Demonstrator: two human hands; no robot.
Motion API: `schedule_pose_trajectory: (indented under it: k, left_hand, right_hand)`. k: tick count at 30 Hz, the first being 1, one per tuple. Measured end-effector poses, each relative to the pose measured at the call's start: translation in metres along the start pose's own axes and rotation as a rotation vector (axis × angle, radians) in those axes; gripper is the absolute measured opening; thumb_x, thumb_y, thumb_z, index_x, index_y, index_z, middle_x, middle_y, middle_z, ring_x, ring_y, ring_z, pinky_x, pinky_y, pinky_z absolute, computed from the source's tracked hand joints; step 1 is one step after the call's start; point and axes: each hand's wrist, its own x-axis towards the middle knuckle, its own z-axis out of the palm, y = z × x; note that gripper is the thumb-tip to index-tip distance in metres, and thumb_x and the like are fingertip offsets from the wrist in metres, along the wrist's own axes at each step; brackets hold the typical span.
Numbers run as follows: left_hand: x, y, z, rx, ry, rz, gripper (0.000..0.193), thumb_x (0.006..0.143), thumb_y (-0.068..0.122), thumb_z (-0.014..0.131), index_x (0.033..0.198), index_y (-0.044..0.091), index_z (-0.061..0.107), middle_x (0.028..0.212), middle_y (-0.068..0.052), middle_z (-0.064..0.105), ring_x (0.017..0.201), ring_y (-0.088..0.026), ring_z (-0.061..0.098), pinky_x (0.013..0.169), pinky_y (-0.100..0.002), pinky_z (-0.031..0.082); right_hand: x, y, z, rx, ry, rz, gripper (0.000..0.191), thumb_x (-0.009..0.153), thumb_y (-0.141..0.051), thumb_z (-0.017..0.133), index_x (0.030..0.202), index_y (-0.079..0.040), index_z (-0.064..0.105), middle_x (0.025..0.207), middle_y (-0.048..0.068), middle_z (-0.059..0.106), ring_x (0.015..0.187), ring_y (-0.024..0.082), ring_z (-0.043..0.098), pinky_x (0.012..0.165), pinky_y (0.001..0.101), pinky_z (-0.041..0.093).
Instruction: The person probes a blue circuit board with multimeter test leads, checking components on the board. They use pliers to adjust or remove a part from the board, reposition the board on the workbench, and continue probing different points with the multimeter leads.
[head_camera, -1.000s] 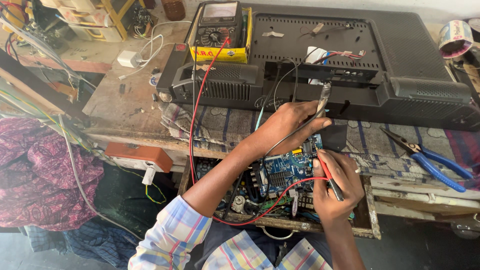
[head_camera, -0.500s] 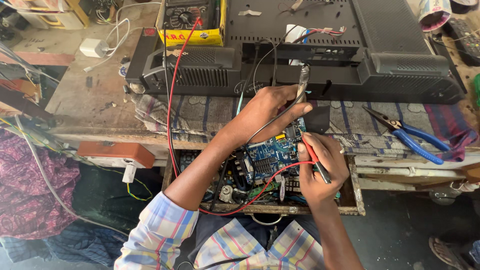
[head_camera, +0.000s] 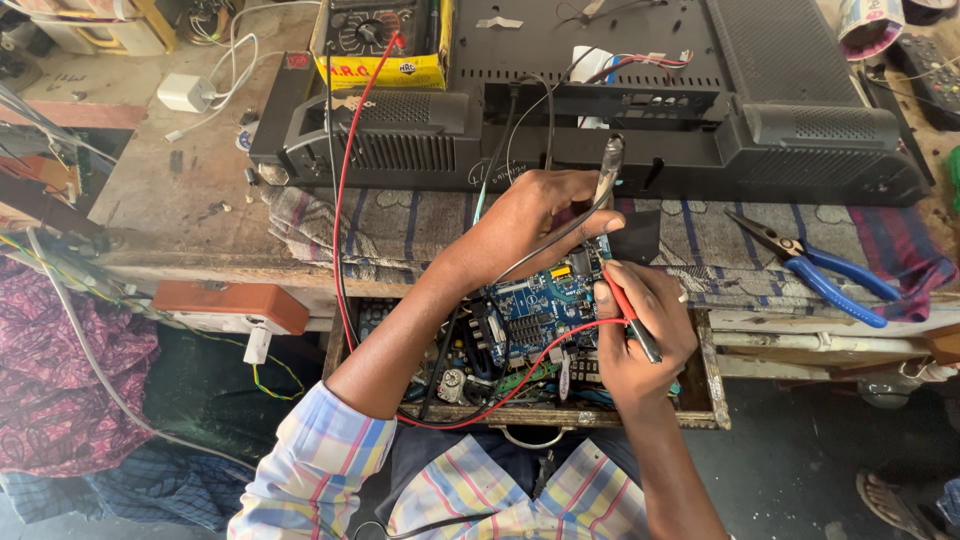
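A blue circuit board (head_camera: 530, 305) lies tilted over an open wooden drawer (head_camera: 712, 385) at the bench's front edge. My left hand (head_camera: 535, 215) rests on the board's upper edge and holds a black probe lead with a metal-tipped tool (head_camera: 607, 165) sticking up between the fingers. My right hand (head_camera: 640, 335) grips a red test probe (head_camera: 628, 312), its tip touching the board's right side. The red lead (head_camera: 345, 170) runs up to a yellow multimeter (head_camera: 385, 40) at the back.
A black flat-screen set (head_camera: 650, 110) lies back-up on a striped cloth (head_camera: 420, 225). Blue-handled pliers (head_camera: 820, 270) lie at the right. A white adapter (head_camera: 185, 92) sits back left, an orange box (head_camera: 230, 305) hangs at the bench front. A sandalled foot (head_camera: 900, 495) shows bottom right.
The view has shifted forward and down, so the bench and set sit higher in frame. Both hands stay on the board with the probes, barely moved.
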Motion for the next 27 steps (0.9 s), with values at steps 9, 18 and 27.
schedule_pose_trajectory:
  k: [9,18,27]
  left_hand:
    - [0.0004,0.0021,0.0006,-0.004,0.008,-0.012,0.034,0.101,0.032,0.071,0.098,-0.001,0.067,0.079,-0.015,0.063,0.063,-0.028,0.059,0.059,-0.038,0.048]
    - [-0.0004,0.0021,-0.0015,-0.028,0.028,0.02,0.032,0.101,0.031,0.07,0.103,-0.001,0.067,0.087,-0.017,0.066,0.066,-0.031,0.058,0.061,-0.039,0.048]
    - [-0.0011,0.0014,-0.0003,-0.023,0.018,-0.02,0.032,0.1,0.031,0.07,0.102,0.0,0.066,0.083,-0.019,0.065,0.063,-0.033,0.055,0.059,-0.041,0.047]
  right_hand:
    - [0.0016,-0.0008,0.0002,-0.009,-0.01,-0.001,0.019,0.098,0.002,0.073,0.117,0.002,0.069,0.109,0.016,0.072,0.1,0.029,0.07,0.089,0.039,0.054]
    - [0.0021,-0.0021,0.0026,-0.013,0.002,0.023,0.019,0.098,0.001,0.073,0.117,0.001,0.07,0.11,0.016,0.071,0.101,0.03,0.069,0.091,0.0387,0.055]
    - [0.0008,-0.0017,0.002,-0.034,-0.007,0.025,0.019,0.098,0.001,0.073,0.117,0.001,0.07,0.111,0.017,0.072,0.102,0.03,0.069,0.092,0.0396,0.055]
